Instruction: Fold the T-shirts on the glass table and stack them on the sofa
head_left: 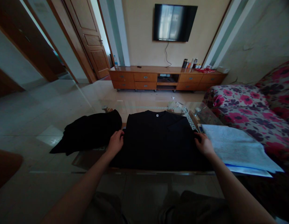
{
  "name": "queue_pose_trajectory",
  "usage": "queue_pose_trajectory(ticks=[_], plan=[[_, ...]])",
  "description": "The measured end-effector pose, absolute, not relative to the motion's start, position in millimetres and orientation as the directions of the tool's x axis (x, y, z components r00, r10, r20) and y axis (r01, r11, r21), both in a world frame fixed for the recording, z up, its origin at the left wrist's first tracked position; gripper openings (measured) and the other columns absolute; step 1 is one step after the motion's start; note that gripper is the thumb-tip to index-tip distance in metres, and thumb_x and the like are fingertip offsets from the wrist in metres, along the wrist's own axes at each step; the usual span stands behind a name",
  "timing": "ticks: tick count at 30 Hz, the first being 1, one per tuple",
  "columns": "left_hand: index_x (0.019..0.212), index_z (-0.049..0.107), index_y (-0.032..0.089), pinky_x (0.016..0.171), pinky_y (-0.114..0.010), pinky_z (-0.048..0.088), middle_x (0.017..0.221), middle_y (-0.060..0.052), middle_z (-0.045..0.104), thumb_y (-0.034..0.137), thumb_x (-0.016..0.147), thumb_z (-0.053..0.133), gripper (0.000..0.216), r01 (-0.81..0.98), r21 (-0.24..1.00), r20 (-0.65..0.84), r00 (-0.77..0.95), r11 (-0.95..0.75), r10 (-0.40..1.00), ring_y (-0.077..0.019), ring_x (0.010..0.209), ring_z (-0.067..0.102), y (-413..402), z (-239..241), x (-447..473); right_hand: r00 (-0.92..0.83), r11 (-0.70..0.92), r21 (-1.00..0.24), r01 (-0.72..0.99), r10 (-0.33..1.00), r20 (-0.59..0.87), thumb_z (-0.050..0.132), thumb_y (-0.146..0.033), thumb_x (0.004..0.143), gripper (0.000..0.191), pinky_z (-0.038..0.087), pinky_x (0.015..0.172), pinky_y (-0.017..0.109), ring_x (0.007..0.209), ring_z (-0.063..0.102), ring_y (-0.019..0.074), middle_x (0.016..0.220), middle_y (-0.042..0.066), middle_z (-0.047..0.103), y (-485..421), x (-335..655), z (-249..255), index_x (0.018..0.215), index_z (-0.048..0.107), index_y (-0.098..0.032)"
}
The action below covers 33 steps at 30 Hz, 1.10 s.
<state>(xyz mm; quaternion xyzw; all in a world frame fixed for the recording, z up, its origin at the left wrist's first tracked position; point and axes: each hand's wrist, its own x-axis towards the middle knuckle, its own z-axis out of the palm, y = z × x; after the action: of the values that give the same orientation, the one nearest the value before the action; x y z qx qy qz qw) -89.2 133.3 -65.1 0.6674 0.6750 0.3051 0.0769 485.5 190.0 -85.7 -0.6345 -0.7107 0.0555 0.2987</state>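
Note:
A black T-shirt (159,141) lies spread out on a glass-topped table (212,116), its collar and small white label towards the far side. At the shirt's left edge, by the sleeve, my left hand (116,142) has its fingers closed on the fabric. My right hand (204,143) pinches the opposite sleeve edge with curled fingers. Left of the shirt lies a rumpled black garment (90,132), close to my left hand. Light blue folded cloth or sheets (238,146) rest on the right, beside my right wrist.
A floral sofa (240,99) stands at the right. Beyond the table is a low wooden cabinet (145,81) with bottles (194,63) on top, below a wall-mounted television (174,23). Small papers (178,105) show near the table's far edge. A wooden door (90,37) stands at the back left.

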Motion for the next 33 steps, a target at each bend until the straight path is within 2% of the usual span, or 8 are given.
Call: queue_pose_trajectory(ticks=[10,13,16,20,23,25,30,33], plan=[[0.102,0.068,0.02,0.093,-0.04,0.052,0.102,-0.01,0.061,0.014,0.09,0.048,0.024,0.88,0.474,0.322,-0.138,-0.033,0.937,-0.0263,0.094,0.064,133,-64,-84,-0.033,0.196,-0.419,0.887,0.93,0.367,0.051,-0.036,0.091,0.051,0.045,0.113,0.047,0.121,0.059,0.0326,0.129,0.021,0.059,185,481,-89,0.134,0.062,-0.01],[0.109,0.07,0.02,0.101,-0.045,0.049,0.118,-0.014,0.059,0.017,0.092,0.049,0.027,0.923,0.379,0.37,-0.081,-0.071,0.925,-0.0301,0.108,0.061,126,-57,-71,0.011,0.112,-0.319,0.941,0.932,0.362,0.053,-0.039,0.092,0.053,0.04,0.113,0.058,0.131,0.05,0.0391,0.141,0.024,0.051,177,473,-80,0.138,0.06,-0.011],[0.123,0.069,0.023,0.11,-0.047,0.043,0.136,-0.015,0.058,0.03,0.099,0.049,0.032,0.934,0.292,0.339,0.101,-0.207,0.935,-0.0329,0.127,0.055,115,-54,-50,0.053,0.027,-0.235,0.972,0.944,0.327,0.051,-0.046,0.096,0.056,0.038,0.109,0.066,0.134,0.047,0.0434,0.153,0.021,0.044,166,456,-74,0.145,0.055,-0.019],[0.148,0.054,0.024,0.12,-0.054,0.031,0.158,-0.014,0.046,0.05,0.102,0.046,0.054,0.95,0.227,0.229,0.163,-0.216,0.96,-0.0362,0.148,0.038,105,-67,-29,-0.009,0.039,-0.173,0.984,0.985,0.172,0.039,-0.057,0.102,0.061,0.034,0.112,0.065,0.144,0.04,0.0407,0.162,0.016,0.039,155,431,-82,0.155,0.047,-0.027],[0.156,0.045,0.027,0.125,-0.052,0.025,0.166,-0.01,0.037,0.055,0.104,0.038,0.06,0.975,0.163,0.203,0.118,-0.152,0.972,-0.0321,0.154,0.03,105,-77,-28,0.014,0.002,-0.115,0.993,0.99,0.138,0.03,-0.056,0.105,0.062,0.026,0.12,0.059,0.155,0.025,0.0334,0.17,0.011,0.026,154,421,-90,0.161,0.038,-0.03],[0.158,0.043,0.029,0.125,-0.05,0.025,0.167,-0.008,0.035,0.054,0.105,0.034,0.059,0.981,0.134,0.195,0.112,-0.139,0.974,-0.0292,0.155,0.03,107,-78,-31,0.028,-0.016,-0.085,0.996,0.989,0.142,0.025,-0.053,0.107,0.06,0.023,0.123,0.054,0.156,0.022,0.029,0.171,0.008,0.023,156,419,-90,0.161,0.038,-0.03],[0.156,0.046,0.022,0.127,-0.051,0.02,0.166,-0.01,0.038,0.053,0.105,0.03,0.061,0.982,0.09,0.222,0.144,-0.168,0.964,-0.0291,0.157,0.026,99,-64,-15,0.037,-0.032,-0.029,0.999,0.974,0.223,0.025,-0.049,0.107,0.063,0.008,0.125,0.058,0.157,0.021,0.032,0.169,0.015,0.028,147,387,-74,0.157,0.046,-0.016],[0.159,0.04,0.019,0.129,-0.048,0.019,0.168,-0.009,0.033,0.055,0.105,0.031,0.066,0.942,0.107,0.211,0.29,-0.317,0.934,-0.0267,0.159,0.02,84,-59,14,-0.11,0.122,-0.045,0.992,0.971,0.214,0.025,-0.05,0.107,0.066,0.006,0.127,0.054,0.158,0.018,0.0308,0.17,0.015,0.024,123,340,-67,0.157,0.044,-0.012]])
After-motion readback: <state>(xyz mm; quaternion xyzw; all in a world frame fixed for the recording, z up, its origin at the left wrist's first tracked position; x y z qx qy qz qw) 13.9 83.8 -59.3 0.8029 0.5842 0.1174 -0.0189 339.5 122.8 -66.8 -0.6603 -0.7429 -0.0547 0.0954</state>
